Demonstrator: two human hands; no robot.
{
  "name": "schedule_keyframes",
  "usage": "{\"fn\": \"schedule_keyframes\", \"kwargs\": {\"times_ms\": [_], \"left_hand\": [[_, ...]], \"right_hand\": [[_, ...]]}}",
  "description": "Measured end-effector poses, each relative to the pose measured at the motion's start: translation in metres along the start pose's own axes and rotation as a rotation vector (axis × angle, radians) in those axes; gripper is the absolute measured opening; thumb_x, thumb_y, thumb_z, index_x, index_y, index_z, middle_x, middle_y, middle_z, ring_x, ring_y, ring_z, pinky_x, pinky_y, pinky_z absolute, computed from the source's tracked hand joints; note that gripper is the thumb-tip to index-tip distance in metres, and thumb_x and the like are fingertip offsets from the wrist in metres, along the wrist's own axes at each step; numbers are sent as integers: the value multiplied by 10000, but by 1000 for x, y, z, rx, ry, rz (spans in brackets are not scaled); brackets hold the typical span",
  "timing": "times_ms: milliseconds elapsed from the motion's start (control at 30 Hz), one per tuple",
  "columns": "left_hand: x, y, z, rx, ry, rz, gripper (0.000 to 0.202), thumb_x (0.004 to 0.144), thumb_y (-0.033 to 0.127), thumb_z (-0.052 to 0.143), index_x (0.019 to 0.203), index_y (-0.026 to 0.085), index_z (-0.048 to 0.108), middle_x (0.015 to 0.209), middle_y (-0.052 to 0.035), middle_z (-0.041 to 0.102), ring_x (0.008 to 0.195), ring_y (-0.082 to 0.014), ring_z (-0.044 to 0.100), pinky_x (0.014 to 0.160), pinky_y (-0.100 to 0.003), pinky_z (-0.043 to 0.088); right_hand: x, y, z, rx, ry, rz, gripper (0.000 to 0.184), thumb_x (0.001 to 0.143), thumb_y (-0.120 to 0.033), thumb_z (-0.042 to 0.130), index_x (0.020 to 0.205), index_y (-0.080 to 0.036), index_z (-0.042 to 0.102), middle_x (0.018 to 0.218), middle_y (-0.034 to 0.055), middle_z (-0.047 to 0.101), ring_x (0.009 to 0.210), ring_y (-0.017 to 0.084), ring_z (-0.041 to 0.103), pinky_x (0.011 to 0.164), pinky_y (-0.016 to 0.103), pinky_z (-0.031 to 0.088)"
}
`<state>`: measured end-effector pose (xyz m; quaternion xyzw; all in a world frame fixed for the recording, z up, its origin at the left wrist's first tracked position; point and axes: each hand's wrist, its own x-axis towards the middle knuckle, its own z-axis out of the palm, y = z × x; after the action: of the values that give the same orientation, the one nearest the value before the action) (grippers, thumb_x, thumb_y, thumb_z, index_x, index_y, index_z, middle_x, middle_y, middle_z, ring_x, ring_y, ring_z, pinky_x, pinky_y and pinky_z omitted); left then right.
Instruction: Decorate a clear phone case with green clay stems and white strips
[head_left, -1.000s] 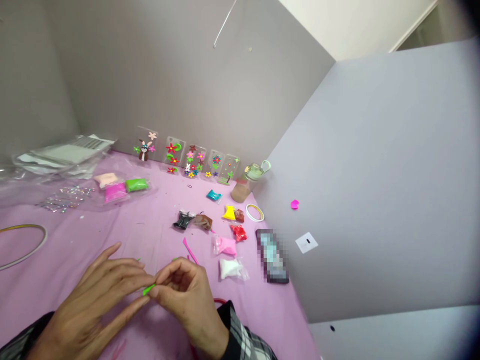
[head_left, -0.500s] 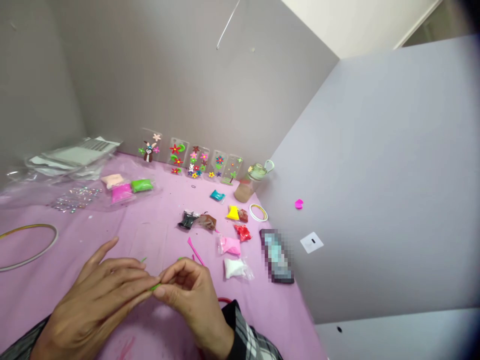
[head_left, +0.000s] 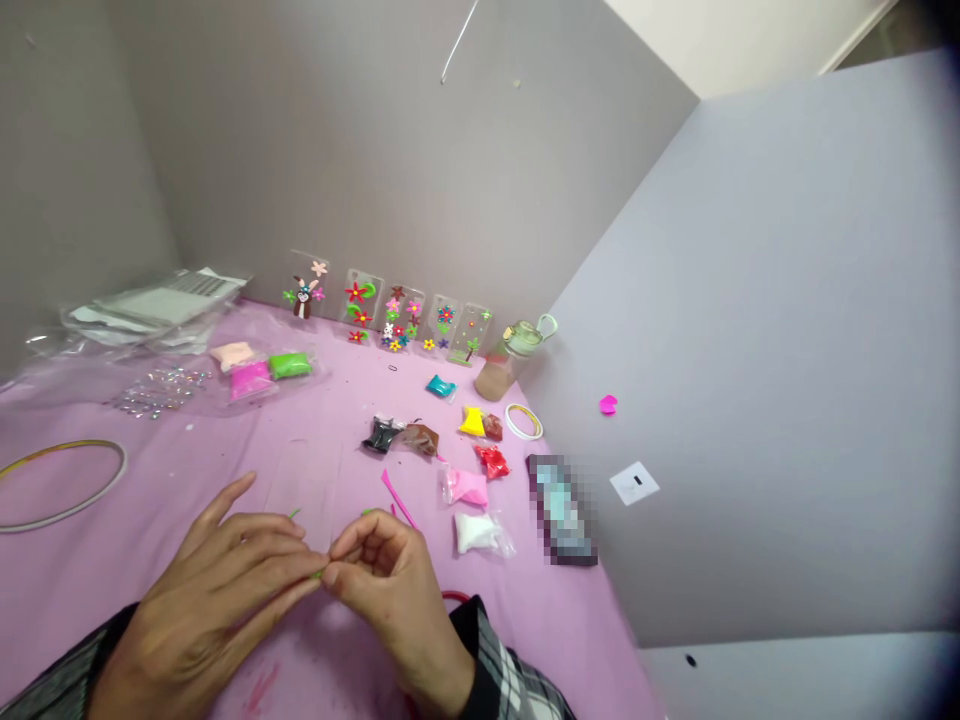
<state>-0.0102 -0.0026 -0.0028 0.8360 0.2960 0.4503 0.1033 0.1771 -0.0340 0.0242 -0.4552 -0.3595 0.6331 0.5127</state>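
My left hand (head_left: 217, 600) and my right hand (head_left: 394, 590) meet at the fingertips low in the view, above the pink table cover (head_left: 150, 500). Between them sits a small bright green clay piece (head_left: 319, 574), mostly hidden by the fingers. The right thumb and forefinger pinch it. The left fingers lie stretched out and pressed against it. A pink modelling tool (head_left: 397, 498) lies on the cover just beyond my right hand. Two tiny green bits (head_left: 294, 514) rest close to the fingers.
Small bags of clay lie to the right: white (head_left: 474, 532), pink (head_left: 466, 487), red (head_left: 493, 462), yellow (head_left: 473, 421), black (head_left: 382, 436). Decorated clear phone cases (head_left: 390, 315) lean on the back wall beside a bottle (head_left: 510, 355). A phone (head_left: 562, 510), a hoop (head_left: 60, 485) and plastic packets (head_left: 150, 305) lie around.
The green piece showed more between my fingers a second ago; now the fingertips cover most of it. The view has drifted slightly. The hands stay in the same spot.
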Motion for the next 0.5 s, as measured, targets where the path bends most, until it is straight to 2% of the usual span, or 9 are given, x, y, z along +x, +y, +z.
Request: {"fn": "schedule_keyframes", "kwargs": {"times_ms": [100, 267, 333, 433, 500], "left_hand": [[-1, 1, 1, -26, 2, -35, 294, 931, 118, 565, 1060, 329, 724, 959, 97, 773, 961, -148, 689, 1310, -398, 219], [-3, 4, 5, -96, -24, -119, 98, 976, 296, 594, 1011, 289, 685, 949, 52, 754, 972, -174, 675, 1298, -381, 196], [-3, 2, 5, -109, -46, -143, 57, 956, 276, 605, 981, 277, 656, 926, 44, 730, 952, -172, 671, 1292, -376, 203], [-2, -4, 1, -93, -62, -125, 81, 931, 234, 635, 1001, 276, 637, 938, 53, 732, 929, -153, 690, 1288, -327, 213], [-1, -8, -2, -97, -34, -135, 82, 943, 278, 658, 1023, 292, 655, 948, 73, 751, 910, -133, 712, 1281, -275, 233]], "right_hand": [[2, 2, -1, -3, -2, -2, 367, 589, -309, 971, 743, -172, 667, 663, -57, 606, 591, 77, 461, 580, 208, 342], [4, 3, -1, -2, -16, 10, 363, 598, -304, 968, 732, -168, 659, 653, -58, 602, 584, 72, 456, 565, 200, 339], [4, 4, -1, 3, -60, 28, 369, 592, -308, 972, 732, -168, 661, 643, -57, 604, 577, 70, 464, 560, 194, 346], [4, 5, -2, 18, -132, 55, 376, 590, -325, 978, 741, -169, 672, 614, -60, 605, 543, 66, 470, 545, 189, 364], [5, 4, -4, 17, -142, 45, 375, 610, -356, 973, 754, -169, 682, 618, -47, 633, 530, 71, 502, 544, 196, 398]]}}
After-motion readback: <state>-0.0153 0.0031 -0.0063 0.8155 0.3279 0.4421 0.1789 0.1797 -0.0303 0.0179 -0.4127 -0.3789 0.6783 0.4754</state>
